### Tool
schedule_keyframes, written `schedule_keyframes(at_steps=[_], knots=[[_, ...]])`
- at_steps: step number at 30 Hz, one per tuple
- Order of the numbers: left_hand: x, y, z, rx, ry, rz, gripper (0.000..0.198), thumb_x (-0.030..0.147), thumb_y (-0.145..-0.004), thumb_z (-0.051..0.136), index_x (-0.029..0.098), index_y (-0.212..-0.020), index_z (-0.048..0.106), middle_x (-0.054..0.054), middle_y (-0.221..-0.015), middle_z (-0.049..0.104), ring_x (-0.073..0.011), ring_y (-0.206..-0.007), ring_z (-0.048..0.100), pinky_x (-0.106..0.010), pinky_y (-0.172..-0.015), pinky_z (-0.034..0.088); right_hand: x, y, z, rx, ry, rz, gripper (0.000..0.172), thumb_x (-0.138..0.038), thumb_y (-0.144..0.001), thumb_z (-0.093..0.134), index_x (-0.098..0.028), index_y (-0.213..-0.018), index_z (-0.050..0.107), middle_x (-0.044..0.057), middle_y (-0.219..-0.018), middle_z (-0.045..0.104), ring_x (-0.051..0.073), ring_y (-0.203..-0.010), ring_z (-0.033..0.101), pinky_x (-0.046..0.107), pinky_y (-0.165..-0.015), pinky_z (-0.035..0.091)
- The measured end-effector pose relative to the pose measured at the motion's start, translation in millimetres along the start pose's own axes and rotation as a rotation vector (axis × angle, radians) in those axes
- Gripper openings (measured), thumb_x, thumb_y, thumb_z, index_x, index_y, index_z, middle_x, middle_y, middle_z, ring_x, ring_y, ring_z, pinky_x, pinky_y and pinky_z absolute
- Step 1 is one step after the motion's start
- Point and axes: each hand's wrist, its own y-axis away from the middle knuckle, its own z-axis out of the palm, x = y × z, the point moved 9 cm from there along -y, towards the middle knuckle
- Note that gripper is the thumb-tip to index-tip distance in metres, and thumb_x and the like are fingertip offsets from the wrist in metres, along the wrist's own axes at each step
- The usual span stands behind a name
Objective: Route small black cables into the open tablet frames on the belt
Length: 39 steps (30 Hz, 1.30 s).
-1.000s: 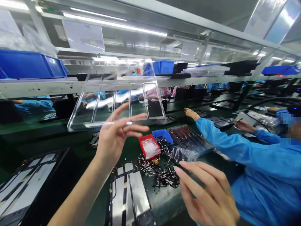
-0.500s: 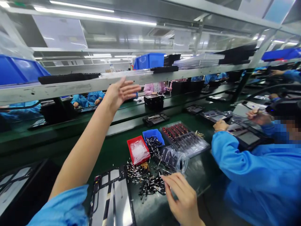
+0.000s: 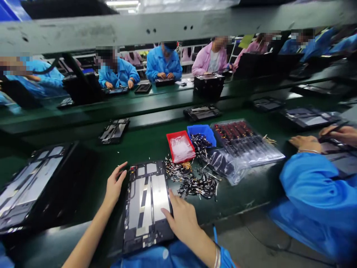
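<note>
An opened tablet-like device (image 3: 147, 201) with silver panels and dark strips lies in front of me on the green bench. Beside its upper left edge is my left hand (image 3: 115, 182), fingers apart and holding nothing. My right hand (image 3: 182, 214) rests at the device's right edge, its thumb apart from the fingers and over the silver surface. Right of the device lie heaps of small black cables (image 3: 199, 184). Behind them are a red tray (image 3: 181, 147) with clear plastic bags and a blue tray (image 3: 202, 136) holding more dark cables.
A clear tray of red and black parts (image 3: 245, 143) lies behind a plastic bag (image 3: 228, 163). Stacked devices (image 3: 36, 182) stand at left. At right a co-worker's blue sleeve (image 3: 315, 186) reaches over the bench. A metal rail (image 3: 167, 28) crosses above.
The view has tilted down. My left hand has come down from near the rail to the device's left side. My right hand has moved from the cable heap to the device's right edge.
</note>
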Motion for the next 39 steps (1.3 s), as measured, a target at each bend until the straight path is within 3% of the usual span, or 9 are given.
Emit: schedule_keyframes(at_steps=[5,12,18,20,23,26,29,33,39], knots=[[-3,-4,19.1,-0.049,0.066,0.006,0.060,0.057,-0.071,0.054,0.013,-0.110,0.060,-0.013,-0.119,0.060,-0.0263,-0.114,0.054,-0.037,-0.104,0.039,-11,-18,-1,-0.056,0.026,0.083,0.053,-0.023,-0.094,0.040,-0.002,-0.142,0.039,0.018,-0.111,0.068,0.025,-0.094,0.068,0.036,-0.079,0.055],[-18,-16,18.7,-0.001,0.084,-0.020,0.047,0.051,-0.070,0.055,0.017,-0.103,0.054,-0.007,-0.106,0.057,-0.0209,-0.094,0.055,-0.033,-0.088,0.043,-15,-32,1,-0.003,0.122,0.176,0.049,-0.023,-0.094,0.036,-0.011,-0.141,0.045,0.012,-0.093,0.073,0.022,-0.079,0.070,0.029,-0.065,0.050],[-17,-36,12.0,0.041,0.023,-0.050,0.028,0.037,-0.070,0.056,0.018,-0.090,0.052,-0.002,-0.090,0.051,-0.0178,-0.083,0.049,-0.030,-0.078,0.040,-13,-45,2,0.080,0.122,0.243,0.048,-0.029,-0.094,0.037,-0.013,-0.138,0.049,0.010,-0.081,0.073,0.020,-0.071,0.068,0.026,-0.062,0.048],[-16,-39,11.7,0.035,0.012,-0.065,0.027,0.034,-0.069,0.056,0.017,-0.090,0.053,-0.002,-0.087,0.050,-0.0174,-0.081,0.049,-0.030,-0.076,0.039,-14,-40,-6,0.168,0.048,0.137,0.045,-0.028,-0.095,0.038,-0.013,-0.134,0.053,0.009,-0.086,0.073,0.018,-0.074,0.068,0.026,-0.066,0.049],[-16,-41,12.2,0.028,-0.005,-0.072,0.028,0.034,-0.068,0.057,0.017,-0.090,0.054,-0.002,-0.088,0.051,-0.0167,-0.079,0.048,-0.029,-0.075,0.038,-8,-6,-40,0.465,-0.041,-0.062,0.035,-0.025,-0.095,0.042,-0.012,-0.121,0.062,0.008,-0.087,0.070,0.015,-0.080,0.064,0.024,-0.072,0.050],[-16,-41,10.9,0.055,-0.024,-0.062,0.029,0.033,-0.064,0.058,0.017,-0.088,0.056,-0.002,-0.089,0.053,-0.0161,-0.078,0.049,-0.028,-0.072,0.038,19,35,-70,0.707,0.118,-0.022,0.026,-0.021,-0.092,0.051,-0.010,-0.112,0.065,0.007,-0.081,0.065,0.014,-0.077,0.060,0.024,-0.070,0.050],[-17,-41,10.8,0.072,-0.015,-0.073,0.031,0.033,-0.061,0.058,0.017,-0.088,0.058,-0.002,-0.089,0.055,-0.0159,-0.076,0.049,-0.027,-0.068,0.037,45,41,-70,0.650,0.317,0.074,0.033,-0.026,-0.093,0.052,-0.011,-0.120,0.063,0.005,-0.076,0.060,0.015,-0.072,0.057,0.026,-0.065,0.049],[-20,-40,10.0,0.074,-0.029,-0.076,0.035,0.035,-0.062,0.059,0.018,-0.092,0.060,-0.002,-0.092,0.057,-0.0162,-0.078,0.051,-0.026,-0.068,0.038,76,13,-54,0.426,0.399,0.231,0.034,-0.025,-0.093,0.048,-0.014,-0.122,0.063,0.008,-0.082,0.062,0.018,-0.081,0.058,0.028,-0.070,0.048],[-23,-40,10.7,0.053,-0.067,-0.064,0.039,0.039,-0.062,0.059,0.019,-0.095,0.062,-0.004,-0.096,0.059,-0.0192,-0.082,0.052,-0.030,-0.072,0.039,81,-2,-72,0.284,0.359,0.271,0.036,-0.021,-0.084,0.061,-0.017,-0.119,0.065,0.005,-0.084,0.066,0.018,-0.081,0.061,0.026,-0.067,0.046]])
